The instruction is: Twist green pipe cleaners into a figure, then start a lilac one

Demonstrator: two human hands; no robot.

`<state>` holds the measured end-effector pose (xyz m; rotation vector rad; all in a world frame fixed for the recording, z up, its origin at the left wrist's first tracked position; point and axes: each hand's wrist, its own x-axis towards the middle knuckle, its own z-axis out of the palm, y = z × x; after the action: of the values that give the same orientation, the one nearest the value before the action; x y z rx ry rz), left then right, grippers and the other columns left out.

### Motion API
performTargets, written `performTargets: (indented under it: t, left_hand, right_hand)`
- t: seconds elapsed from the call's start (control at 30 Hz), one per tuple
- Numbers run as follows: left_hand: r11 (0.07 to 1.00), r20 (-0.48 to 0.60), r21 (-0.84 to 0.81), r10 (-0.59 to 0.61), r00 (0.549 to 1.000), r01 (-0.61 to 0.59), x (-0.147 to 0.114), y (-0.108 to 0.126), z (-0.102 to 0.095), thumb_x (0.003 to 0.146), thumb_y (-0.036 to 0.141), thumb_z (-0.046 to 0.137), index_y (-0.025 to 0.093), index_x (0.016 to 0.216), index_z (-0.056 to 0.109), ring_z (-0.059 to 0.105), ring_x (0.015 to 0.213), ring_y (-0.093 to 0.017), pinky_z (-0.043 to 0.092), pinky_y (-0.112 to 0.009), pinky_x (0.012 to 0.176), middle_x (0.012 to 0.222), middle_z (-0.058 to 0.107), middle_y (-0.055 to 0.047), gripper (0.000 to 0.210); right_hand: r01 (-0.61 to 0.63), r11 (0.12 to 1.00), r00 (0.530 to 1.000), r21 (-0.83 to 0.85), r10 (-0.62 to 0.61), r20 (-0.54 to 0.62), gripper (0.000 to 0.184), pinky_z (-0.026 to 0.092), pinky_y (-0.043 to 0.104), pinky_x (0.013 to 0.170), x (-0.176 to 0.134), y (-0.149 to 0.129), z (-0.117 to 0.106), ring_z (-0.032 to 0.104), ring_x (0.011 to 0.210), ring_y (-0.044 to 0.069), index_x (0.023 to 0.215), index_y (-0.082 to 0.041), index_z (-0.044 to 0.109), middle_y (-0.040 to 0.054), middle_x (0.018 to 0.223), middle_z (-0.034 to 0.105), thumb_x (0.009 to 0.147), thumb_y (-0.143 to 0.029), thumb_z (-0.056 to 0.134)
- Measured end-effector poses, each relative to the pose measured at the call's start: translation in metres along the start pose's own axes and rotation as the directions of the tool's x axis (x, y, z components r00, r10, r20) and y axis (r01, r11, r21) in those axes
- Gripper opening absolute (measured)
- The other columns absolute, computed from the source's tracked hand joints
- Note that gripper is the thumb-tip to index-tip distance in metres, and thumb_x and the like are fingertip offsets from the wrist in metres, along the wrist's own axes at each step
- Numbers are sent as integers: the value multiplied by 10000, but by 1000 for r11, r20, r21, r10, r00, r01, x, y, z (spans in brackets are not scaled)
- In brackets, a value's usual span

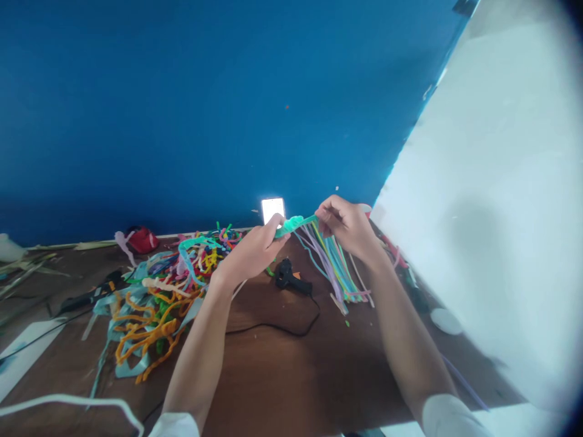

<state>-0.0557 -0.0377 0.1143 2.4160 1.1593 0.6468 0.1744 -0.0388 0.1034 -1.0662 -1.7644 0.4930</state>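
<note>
Work Area Surroundings

You face a blue wall (204, 109) that spans the background behind the brown table (282, 376). Small specks mark its surface. To your right, a white surface (519, 152), either wall or panel, meets the blue along a slanted, uneven edge. Note the uneven light: the white side is bright and carries a soft shadow (471, 243); the blue darkens toward the tabletop before you.

On the counter (282, 376), a glue gun (291, 279) lies between a pipe-cleaner heap (169, 287), left, and a pipe-cleaner bundle (334, 270), right; a phone (272, 207) behind.
</note>
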Motion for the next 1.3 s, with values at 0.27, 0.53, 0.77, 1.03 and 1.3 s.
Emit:
performTargets:
  t: [0.27, 0.53, 0.77, 1.03, 1.3]
  left_hand:
    - [961, -185, -277, -66, 980, 12, 0, 7, -1, 951, 411, 460, 188, 987, 562, 489, 782, -149, 368, -256, 706, 890, 585, -22, 248]
    - [971, -151, -225, -112, 982, 76, 3, 5, 0, 945, 417, 458, 179, 737, 488, 363, 626, -114, 279, -265, 587, 672, 471, 13, 318]
    - [959, -177, -271, -136, 975, 85, 4, 0, 0, 945, 439, 439, 171, 795, 539, 391, 652, -119, 292, -255, 595, 697, 475, 12, 323]
    - [966, -89, -246, -104, 991, 80, 3, 2, 2, 944, 419, 432, 177, 768, 506, 369, 614, -110, 277, -248, 559, 659, 447, 21, 308]
    - [991, 56, -106, -77, 995, 83, 0, -10, -4, 964, 443, 410, 183, 812, 598, 470, 594, -125, 310, -259, 572, 658, 552, 6, 354]
  right_hand:
    - [1, 997, 1000, 83, -1, -5, 292, 446, 268, 544, 0, 2, 1, 589, 548, 127, 823, -201, 557, -14, 621, 623, 935, -471, 560]
    - [76, 997, 996, -19, -77, -48, 236, 473, 303, 643, 0, 1, 5, 642, 677, 166, 877, -205, 573, 18, 725, 663, 967, -415, 515]
    - [425, 685, 898, -592, -402, 180, 192, 359, 399, 959, -3, -9, 9, 580, 1164, 249, 1096, -211, 621, 72, 1161, 710, 998, -208, 456]
    - [493, 495, 867, -715, -343, 360, 241, 347, 354, 816, -3, -8, 19, 633, 867, 215, 1067, -184, 642, 58, 938, 738, 939, -63, 478]
    - [425, 611, 903, -668, -237, 358, 296, 316, 336, 739, -2, 1, 10, 642, 830, 184, 1039, -220, 633, 18, 954, 733, 913, -38, 436]
